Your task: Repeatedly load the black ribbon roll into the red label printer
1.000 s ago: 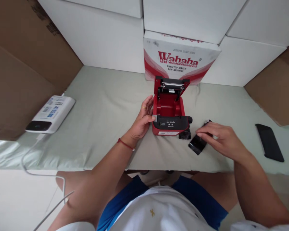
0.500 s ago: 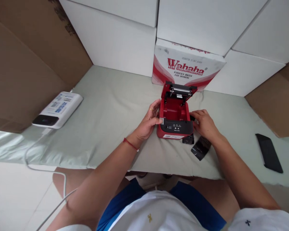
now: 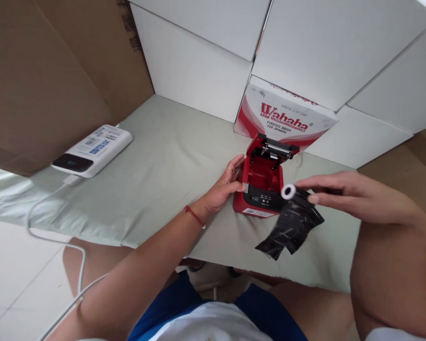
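Observation:
A small red and black printer (image 3: 261,176) stands on the cloth with its lid raised, its red inner bay showing. My left hand (image 3: 224,189) grips its left side, fingers along the wall and thumb on the grey button at the front corner. To the right, my right hand (image 3: 355,194) pinches a roll of black film (image 3: 294,222) with a white core between thumb and fingers. The roll is lifted off the cloth beside the printer's front right corner, and its loose black ends hang down.
A white power bank (image 3: 92,151) with a plugged cable (image 3: 44,196) lies on the left of the green cloth (image 3: 170,151). Behind the printer stands a Wahaha box (image 3: 287,118) against white boxes (image 3: 305,42). Brown cartons (image 3: 57,85) border both sides.
My right hand has gone from the loose black film to the printer's right side, then lifted the black roll away to the right. The left hand keeps its grip; the view has shifted.

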A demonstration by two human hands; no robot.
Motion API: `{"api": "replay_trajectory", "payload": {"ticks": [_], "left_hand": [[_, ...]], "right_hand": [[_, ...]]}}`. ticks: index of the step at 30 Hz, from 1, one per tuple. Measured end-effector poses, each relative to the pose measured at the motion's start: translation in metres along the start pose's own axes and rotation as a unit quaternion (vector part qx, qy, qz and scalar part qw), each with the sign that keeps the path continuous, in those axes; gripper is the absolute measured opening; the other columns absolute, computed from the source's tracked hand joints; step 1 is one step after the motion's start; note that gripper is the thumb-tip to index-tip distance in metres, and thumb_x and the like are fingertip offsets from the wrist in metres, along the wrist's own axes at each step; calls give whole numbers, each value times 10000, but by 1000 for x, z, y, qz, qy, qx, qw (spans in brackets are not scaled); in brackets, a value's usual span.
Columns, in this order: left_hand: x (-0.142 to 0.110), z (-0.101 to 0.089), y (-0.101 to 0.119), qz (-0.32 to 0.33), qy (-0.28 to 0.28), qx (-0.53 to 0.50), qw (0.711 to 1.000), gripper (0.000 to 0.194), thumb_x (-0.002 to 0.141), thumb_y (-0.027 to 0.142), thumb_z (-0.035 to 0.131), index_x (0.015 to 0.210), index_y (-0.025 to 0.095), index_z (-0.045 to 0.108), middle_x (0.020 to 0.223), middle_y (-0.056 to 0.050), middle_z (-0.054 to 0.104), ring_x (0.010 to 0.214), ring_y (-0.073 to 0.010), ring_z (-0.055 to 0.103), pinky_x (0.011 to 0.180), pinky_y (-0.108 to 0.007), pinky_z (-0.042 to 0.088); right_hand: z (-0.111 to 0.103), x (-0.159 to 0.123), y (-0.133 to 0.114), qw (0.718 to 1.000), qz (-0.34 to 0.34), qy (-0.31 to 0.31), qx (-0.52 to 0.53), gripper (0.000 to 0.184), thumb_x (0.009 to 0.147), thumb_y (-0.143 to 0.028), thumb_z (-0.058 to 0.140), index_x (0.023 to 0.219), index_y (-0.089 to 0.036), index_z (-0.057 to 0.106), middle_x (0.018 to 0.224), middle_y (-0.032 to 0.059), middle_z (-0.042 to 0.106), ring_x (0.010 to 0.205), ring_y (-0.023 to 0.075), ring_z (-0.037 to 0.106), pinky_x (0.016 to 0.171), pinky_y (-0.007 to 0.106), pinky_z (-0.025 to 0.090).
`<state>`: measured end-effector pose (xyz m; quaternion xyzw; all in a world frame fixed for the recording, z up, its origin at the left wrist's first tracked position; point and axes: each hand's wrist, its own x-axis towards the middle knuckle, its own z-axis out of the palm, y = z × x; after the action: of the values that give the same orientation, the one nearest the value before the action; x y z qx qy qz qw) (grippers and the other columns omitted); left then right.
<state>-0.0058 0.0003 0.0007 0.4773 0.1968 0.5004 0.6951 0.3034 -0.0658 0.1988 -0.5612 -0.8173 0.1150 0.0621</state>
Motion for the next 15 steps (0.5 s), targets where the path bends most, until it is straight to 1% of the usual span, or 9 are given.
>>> {"api": "replay_trajectory", "payload": {"ticks": [3,6,8,10,13,15], "left_hand": [[-1,2,2,-1,2,-4,1000,1052,736,301,801,1691,372,364,1888,-51,269,1786,-370,152,1463,-606,98],[-1,3,4,-4,-2,-1,1000,1077,734,312,800,1702,354,330,1891,-69,252,1783,-371,151,1457,-594,90],[-1,4,4,-6,-5,5,1000,1089,734,320,799,1708,344,315,1896,-77,235,1786,-369,136,1457,-591,75],[0,4,3,-8,-4,9,1000,1097,732,321,799,1712,339,305,1900,-82,221,1789,-361,128,1458,-585,68],[2,4,1,1,-5,11,1000,1098,731,329,805,1711,341,312,1894,-84,232,1790,-365,128,1459,-595,76],[2,4,0,13,-10,18,1000,1071,741,335,800,1706,345,336,1883,-78,262,1784,-376,145,1457,-615,90]], "right_hand": [[18,37,-36,1000,-3,-25,1,439,941,-524,759,1305,-293,841,1110,66,865,1037,304,787,968,420,631],[33,71,-57,998,-8,-68,12,422,963,-444,732,1342,-282,823,1122,63,867,1032,294,790,953,394,624],[39,87,-63,994,5,-106,12,371,996,-343,662,1319,-262,826,1137,64,868,1001,277,793,918,371,614],[41,97,-65,989,25,-143,6,369,1014,-243,577,1284,-243,829,1118,61,869,929,253,791,864,350,599],[44,107,-65,983,33,-180,0,393,1025,-186,513,1263,-229,823,1070,52,868,794,219,760,787,329,577],[47,113,-63,981,29,-190,-15,403,1023,-168,508,1278,-223,814,1101,52,871,771,204,751,773,316,575]]}}
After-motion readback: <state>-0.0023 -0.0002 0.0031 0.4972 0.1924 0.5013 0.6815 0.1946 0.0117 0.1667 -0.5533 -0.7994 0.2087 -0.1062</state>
